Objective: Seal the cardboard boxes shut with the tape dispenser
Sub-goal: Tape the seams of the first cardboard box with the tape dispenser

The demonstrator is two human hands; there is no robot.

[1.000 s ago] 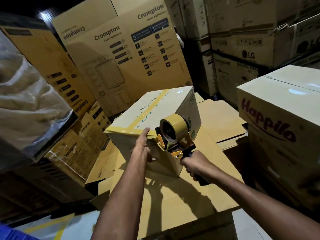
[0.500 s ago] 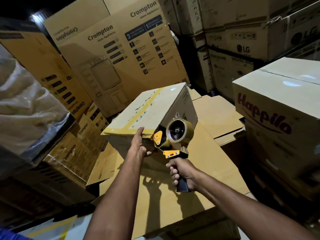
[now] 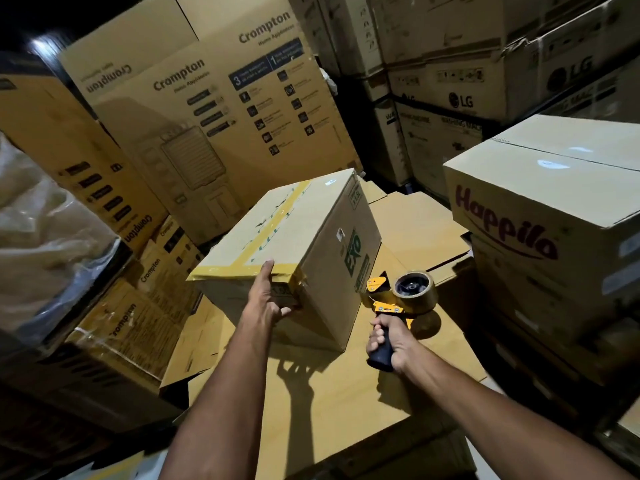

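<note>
Cardboard box [image 3: 311, 237], marked EXO in green on its right face, stands on a wide sheet of flat brown cardboard [image 3: 329, 393] that serves us as a work surface, its near corner turned toward us. Yellow tape [image 3: 277, 220] runs along the top seam and across the near top edge.

Our left hand [image 3: 266, 299] lies against the box's near face with one finger stretched up to the taped edge and the rest spread lower down; it grips nothing. Our right hand [image 3: 388, 337] is wrapped tight round the dark handle of the tape dispenser [image 3: 405, 292], which we hold upright just beside the box's right face, its roll of tape on the far side.

Around us the room is dim and packed with stock: tall Crompton cartons [image 3: 214, 109] behind the box, LG cartons [image 3: 460, 98] stacked at the back right, a Happilo carton [image 3: 540, 209] close on our right, and a plastic-wrapped bundle [image 3: 45, 230] on our left.
</note>
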